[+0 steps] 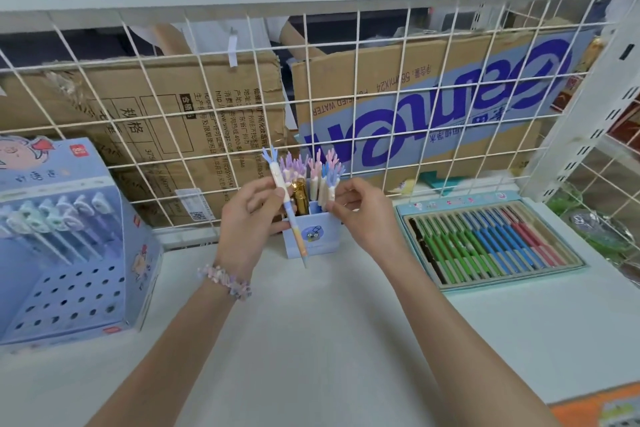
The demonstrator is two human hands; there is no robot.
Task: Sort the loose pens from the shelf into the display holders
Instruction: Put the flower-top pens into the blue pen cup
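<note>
In front of the small blue holder at the back of the white shelf, the left hand grips a coral-topped pen between curled fingers, its tip hanging just before the holder's face. The right hand, just right of the holder, pinches the stem of another coral pen standing in it. Judging by this, sorting is well under way: several coral pens and some gold ones already stand in the holder, and one pen is not yet placed. Left of the holder, a tiered display shows many unfilled holes. Its left edge is cut off, and no loose pens show on the shelf, so how many remain cannot be told.
</note>
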